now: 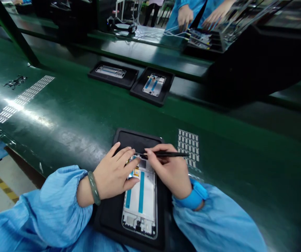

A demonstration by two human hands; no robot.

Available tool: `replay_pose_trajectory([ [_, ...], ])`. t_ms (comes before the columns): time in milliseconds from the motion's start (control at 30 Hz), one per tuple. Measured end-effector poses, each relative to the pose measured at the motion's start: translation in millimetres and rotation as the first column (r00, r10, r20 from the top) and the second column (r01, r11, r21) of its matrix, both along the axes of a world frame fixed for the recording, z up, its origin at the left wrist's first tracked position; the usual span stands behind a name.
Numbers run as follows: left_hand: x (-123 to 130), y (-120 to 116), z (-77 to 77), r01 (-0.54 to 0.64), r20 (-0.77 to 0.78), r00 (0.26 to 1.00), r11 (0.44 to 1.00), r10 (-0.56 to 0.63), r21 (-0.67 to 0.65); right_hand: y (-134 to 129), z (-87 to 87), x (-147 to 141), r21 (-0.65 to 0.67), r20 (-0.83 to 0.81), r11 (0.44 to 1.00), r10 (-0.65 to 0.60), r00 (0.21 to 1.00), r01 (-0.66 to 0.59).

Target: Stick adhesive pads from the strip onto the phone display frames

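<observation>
In the head view a phone frame (148,196) with blue adhesive strips lies in a black tray (108,217) at the bench's front edge. Across its upper left part rests my left hand (116,171), fingers spread and touching it. My right hand (170,169) pinches black tweezers (172,154), whose tips point left at the top end of the phone frame. Fingers partly hide that top end, so I cannot make out whether the tips hold anything. Just right of the tray is a sheet of small metal pieces (188,145).
Two more black trays, a left one (131,82) and a right one (137,91), each hold a phone frame. Metal strips (32,91) and small black parts (16,81) lie at left. A green post (16,35) rises there. Across the bench, a co-worker's hands (185,15) handle wired parts.
</observation>
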State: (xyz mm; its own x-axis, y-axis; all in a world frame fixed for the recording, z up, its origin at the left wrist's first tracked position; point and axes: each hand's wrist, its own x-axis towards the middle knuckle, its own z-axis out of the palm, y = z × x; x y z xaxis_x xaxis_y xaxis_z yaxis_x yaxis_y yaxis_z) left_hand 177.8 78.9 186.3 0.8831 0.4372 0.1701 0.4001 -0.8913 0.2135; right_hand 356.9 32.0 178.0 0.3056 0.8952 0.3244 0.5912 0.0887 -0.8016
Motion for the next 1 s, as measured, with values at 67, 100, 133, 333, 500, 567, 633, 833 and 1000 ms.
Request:
replay_pose_trajectory([
  [67, 0.0, -0.1, 0.2, -0.003, 0.000, 1.000, 1.000, 0.003, -0.007, 0.4, -3.9, 5.1, -0.052, -0.183, 0.998, -0.051, 0.982, 0.042],
  [100, 0.1, -0.2, 0.2, -0.004, -0.001, 1.000, 1.000, 0.004, -0.008, 0.4, -5.3, 6.5, -0.062, -0.227, 0.997, -0.058, 0.972, 0.045],
  [133, 0.1, -0.2, 0.2, -0.006, -0.002, 1.000, 1.000, 0.006, -0.009, 0.3, -6.3, 7.0, -0.062, -0.236, 0.997, -0.052, 0.970, 0.038],
  [333, 0.5, -0.2, 0.1, -0.004, -0.005, 1.000, 1.000, 0.004, -0.013, -2.6, -8.8, 3.7, -0.021, -0.066, 1.000, 0.015, 0.998, -0.017],
  [500, 0.7, -0.2, 0.8, -0.004, -0.006, 1.000, 1.000, 0.004, -0.007, 0.2, -6.2, 1.7, 0.041, 0.096, 0.999, 0.004, 0.995, -0.008],
  [567, 0.7, -0.1, 1.0, -0.002, -0.009, 1.000, 1.000, 0.002, -0.003, 2.6, -2.9, -0.3, 0.055, 0.149, 0.998, -0.001, 0.989, -0.008],
  [633, 0.7, 0.0, 1.3, -0.001, -0.013, 1.000, 1.000, 0.001, 0.001, 4.6, 1.1, -2.6, 0.054, 0.189, 0.998, 0.004, 0.982, -0.014],
  [833, -0.4, -0.1, 1.6, -0.007, -0.021, 1.000, 1.000, 0.007, 0.000, 3.4, 7.1, -1.9, 0.087, 0.256, 0.996, -0.002, 0.967, -0.021],
  [1000, -0.3, -0.3, 1.0, -0.004, -0.017, 1.000, 1.000, 0.004, -0.002, 1.1, 5.3, 3.4, 0.039, 0.114, 0.999, 0.003, 0.994, -0.008],
])
